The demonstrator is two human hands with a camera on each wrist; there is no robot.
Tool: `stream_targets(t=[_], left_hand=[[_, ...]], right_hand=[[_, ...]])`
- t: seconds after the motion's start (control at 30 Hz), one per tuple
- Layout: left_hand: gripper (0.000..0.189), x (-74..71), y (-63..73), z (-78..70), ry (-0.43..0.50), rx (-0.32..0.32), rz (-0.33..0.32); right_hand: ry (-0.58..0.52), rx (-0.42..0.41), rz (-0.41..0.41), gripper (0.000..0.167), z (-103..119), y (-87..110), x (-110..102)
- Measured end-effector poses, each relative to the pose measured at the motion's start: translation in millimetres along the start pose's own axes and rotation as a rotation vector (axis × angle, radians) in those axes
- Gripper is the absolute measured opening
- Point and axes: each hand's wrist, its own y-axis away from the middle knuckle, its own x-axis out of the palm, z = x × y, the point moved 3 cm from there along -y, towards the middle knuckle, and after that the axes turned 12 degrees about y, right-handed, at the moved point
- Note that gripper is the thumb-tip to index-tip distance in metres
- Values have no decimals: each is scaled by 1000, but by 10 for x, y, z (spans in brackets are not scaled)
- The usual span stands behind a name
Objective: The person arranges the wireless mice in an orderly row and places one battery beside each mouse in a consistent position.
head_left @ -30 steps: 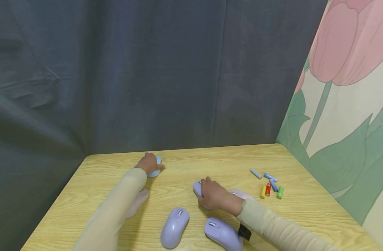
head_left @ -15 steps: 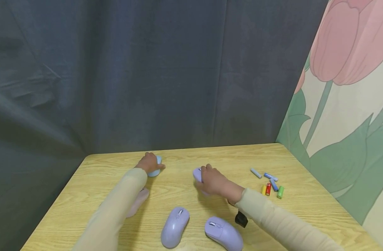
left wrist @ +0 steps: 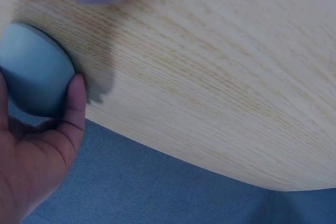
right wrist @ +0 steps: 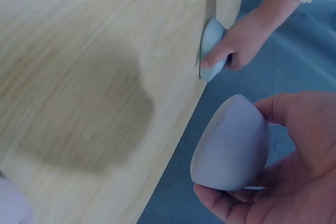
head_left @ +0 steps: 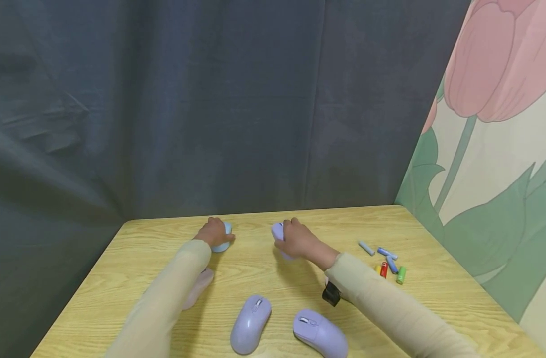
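Near the table's far edge my left hand [head_left: 212,231] grips a light blue computer mouse [left wrist: 34,72], thumb along one side; in the left wrist view the mouse lies on the wood. To its right, my right hand [head_left: 300,241] holds a lilac computer mouse [right wrist: 233,145] by its sides. That mouse hangs above the table, and its shadow falls on the wood. Closer to me lie two more lilac mice, one in the middle [head_left: 250,325] and one to the right [head_left: 319,334]. A pinkish mouse [head_left: 200,288] is partly hidden by my left forearm.
Several small batteries lie at the right, among them a red battery [head_left: 384,270], a green battery [head_left: 401,275] and a blue battery [head_left: 387,253]. My right sleeve partly covers a yellow one. A dark curtain [head_left: 219,109] hangs behind the wooden table [head_left: 134,248].
My right hand has lifted the lilac mouse and carried it toward the table's far edge. The left hand has stayed on the blue mouse.
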Motion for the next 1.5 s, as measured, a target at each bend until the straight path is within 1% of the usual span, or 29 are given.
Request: stream_targets(t=[0.17, 0.33, 0.4, 0.5, 0.6, 0.7, 0.93, 1.07, 1.17, 1.27, 1.3, 1.4, 1.5], left_hand=[[76, 13, -6, 6, -4, -6, 8], [77, 18, -7, 6, -5, -6, -8], [78, 21, -9, 1, -6, -1, -11], [79, 26, -3, -10, -2, -4, -8], [78, 36, 1, -24, -1, -8, -6], [77, 42, 5, -38, 3, -8, -8], [77, 47, -2, -65, -8, -4, -14], [76, 50, -16, -57, -4, -8, -11], [77, 56, -42, -40, 0, -17, -3], [77, 68, -70, -16, -17, -25, 4], [78, 75, -82, -4, -29, -13, 3], [78, 77, -81, -7, -41, -12, 16], [78, 71, -73, 1, -17, -11, 17]], right_hand=[[-8, 20, -16, 57, -14, -129, -1], [-23, 51, -77, 56, -44, -266, -18], [-35, 68, -93, 57, -54, -310, -24], [-57, 105, -95, 58, -74, -369, -15], [-51, 136, -100, 59, -88, -420, 4], [-22, 148, -109, 58, -109, -463, 34], [-11, 176, -64, 59, -152, -559, 135], [-9, 182, -44, 59, -160, -636, 207], [-28, 204, -45, 60, -163, -692, 273], [-61, 232, -34, 63, -154, -733, 351], [-68, 239, -27, 64, -148, -741, 378], [-87, 251, -14, 65, -129, -757, 456], [-109, 270, -15, 64, -100, -784, 532]])
